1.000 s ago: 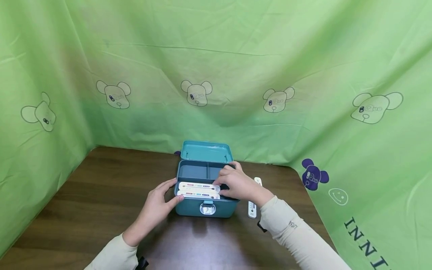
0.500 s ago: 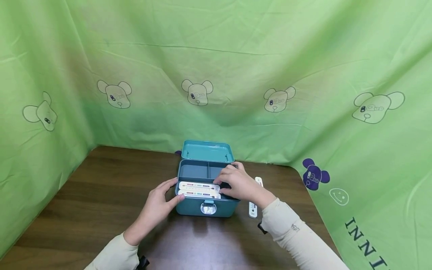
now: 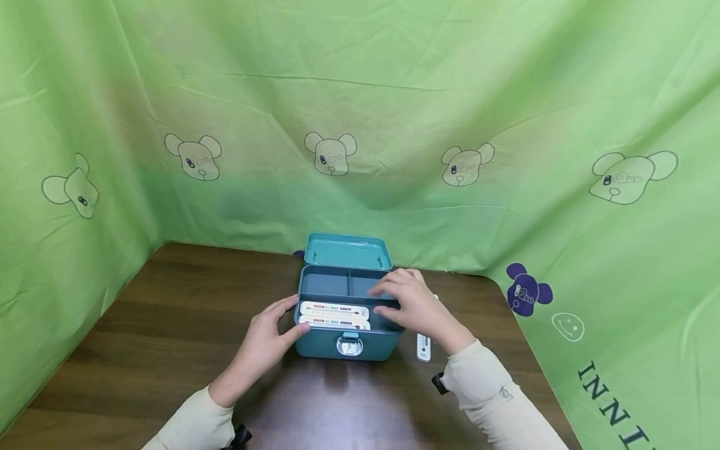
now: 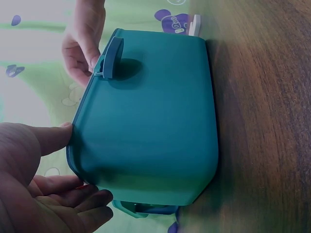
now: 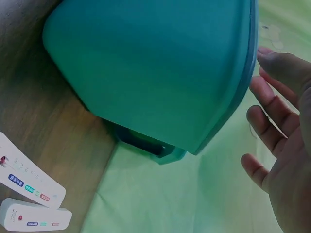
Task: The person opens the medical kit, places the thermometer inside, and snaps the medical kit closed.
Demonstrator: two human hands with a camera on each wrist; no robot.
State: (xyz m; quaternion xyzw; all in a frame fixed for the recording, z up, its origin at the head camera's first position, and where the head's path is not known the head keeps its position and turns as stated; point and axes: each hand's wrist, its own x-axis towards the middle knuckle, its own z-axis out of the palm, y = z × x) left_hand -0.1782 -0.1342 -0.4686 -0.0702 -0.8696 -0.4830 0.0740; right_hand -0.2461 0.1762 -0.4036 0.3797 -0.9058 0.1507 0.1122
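A teal metal storage box (image 3: 320,345) stands on the table, its lid (image 3: 347,251) tipped open behind it. Two white thermometers with coloured labels lie side by side in its front compartment, a rear one (image 3: 335,310) and a front one (image 3: 334,323). My left hand (image 3: 264,337) holds the box's left front corner, thumb at the front rim and fingers along the left wall. Over the right end of the compartment is my right hand (image 3: 413,304), holding nothing, its fingers apart and slightly bent. Two more thermometers (image 5: 31,175) (image 5: 36,217) lie right of the box.
A divider (image 3: 349,284) splits the box's rear section. The silver clasp (image 3: 349,345) is on the front wall. Green printed cloth (image 3: 394,94) hangs behind and beside the brown wooden table (image 3: 197,300).
My right hand has let go of the thermometers' right ends and moved up and right, its fingers spreading. The left hand stays at the box corner.
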